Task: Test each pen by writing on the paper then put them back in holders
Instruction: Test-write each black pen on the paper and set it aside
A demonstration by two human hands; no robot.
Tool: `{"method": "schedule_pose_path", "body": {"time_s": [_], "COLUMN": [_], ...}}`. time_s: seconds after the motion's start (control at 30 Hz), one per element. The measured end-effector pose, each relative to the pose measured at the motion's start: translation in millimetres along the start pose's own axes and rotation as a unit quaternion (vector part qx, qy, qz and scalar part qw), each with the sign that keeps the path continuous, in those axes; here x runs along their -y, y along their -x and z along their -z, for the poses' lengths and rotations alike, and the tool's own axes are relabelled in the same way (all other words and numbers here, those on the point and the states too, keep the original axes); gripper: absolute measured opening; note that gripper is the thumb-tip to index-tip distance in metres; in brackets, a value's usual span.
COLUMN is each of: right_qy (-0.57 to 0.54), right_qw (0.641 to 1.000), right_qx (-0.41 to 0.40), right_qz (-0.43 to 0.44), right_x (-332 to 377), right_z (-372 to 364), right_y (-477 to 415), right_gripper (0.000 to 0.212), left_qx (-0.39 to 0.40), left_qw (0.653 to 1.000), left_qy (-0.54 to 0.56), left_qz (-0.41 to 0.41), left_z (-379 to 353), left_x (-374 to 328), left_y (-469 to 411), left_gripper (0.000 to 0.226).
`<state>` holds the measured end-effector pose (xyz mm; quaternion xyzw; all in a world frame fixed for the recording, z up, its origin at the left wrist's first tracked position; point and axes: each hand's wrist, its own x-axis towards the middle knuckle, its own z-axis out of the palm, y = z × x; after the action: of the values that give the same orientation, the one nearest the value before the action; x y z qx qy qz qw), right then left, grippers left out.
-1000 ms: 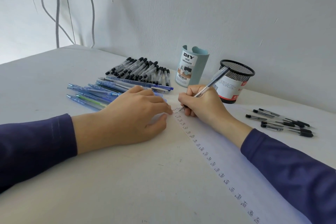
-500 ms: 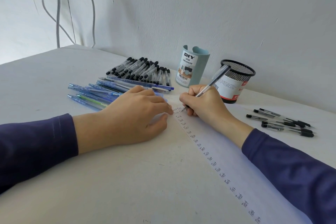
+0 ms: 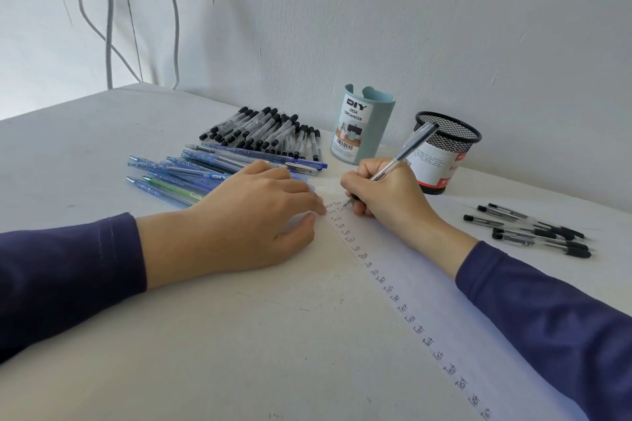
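White table (image 3: 239,335), clear slim pen (image 3: 405,154)

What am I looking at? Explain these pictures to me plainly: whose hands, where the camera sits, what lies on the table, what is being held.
No machine here: these are a person's two bare hands, filmed by one wide camera worn on the head, looking forward and down. All three pictures share that view; the last is the present moment. The right hand grips a clear pen, tip on the paper, beside a column of "Test" words. The left hand rests with relaxed fingers at the paper's edge, holding nothing. On the white table lie a pile of black-capped pens, a bunch of blue pens and, to the right, a few black pens. At the back stand two holders: a teal desk organizer and a black mesh cup.
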<state>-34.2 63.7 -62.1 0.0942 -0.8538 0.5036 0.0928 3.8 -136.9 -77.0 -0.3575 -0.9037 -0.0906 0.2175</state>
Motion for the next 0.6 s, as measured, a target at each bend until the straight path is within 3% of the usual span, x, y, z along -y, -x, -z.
{"method": "schedule_pose_path", "body": {"time_s": [0.5, 0.6], "right_qy": [0.012, -0.016], "right_qw": [1.0, 0.999], "right_qx": [-0.014, -0.019], "right_qz": [0.005, -0.02], "right_x": [0.3, 2.2], "right_z": [0.2, 1.9], "right_y": [1.2, 1.0], "right_gripper": [0.043, 0.037], "left_qx": [0.01, 0.01], "left_qw": [1.0, 1.0], "left_qy": [-0.001, 0.001], "left_qz": [0.0, 0.0], "left_z": [0.6, 0.6], "left_x": [0.8, 0.5], "left_y": [1.1, 1.5], "left_gripper": [0.047, 0.047]}}
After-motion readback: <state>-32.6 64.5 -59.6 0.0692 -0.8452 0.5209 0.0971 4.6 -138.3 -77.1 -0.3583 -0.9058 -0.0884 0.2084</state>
